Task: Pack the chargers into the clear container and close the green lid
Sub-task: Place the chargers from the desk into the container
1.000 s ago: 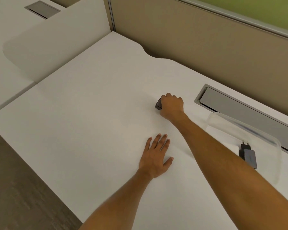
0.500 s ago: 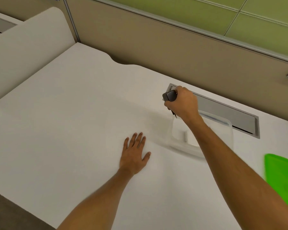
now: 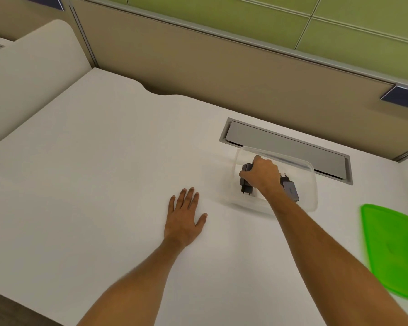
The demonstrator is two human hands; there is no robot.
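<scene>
Dark charger (image 3: pixel 246 182) clasped by right hand (image 3: pixel 263 176) inside container (image 3: pixel 310 184).

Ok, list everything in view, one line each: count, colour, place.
charger: 1, dark grey, in right hand, inside container
second charger: 1, grey, lying in container, right of the hand
container: 1, clear, on desk, in front of the hatch
lid: 1, green, flat on desk, right edge of view
hatch: 1, grey, set into desk by the partition
desk: 1, white
partition: 1, tan below, green above, behind desk
left hand: flat on desk, open
right hand: closed on charger
</scene>
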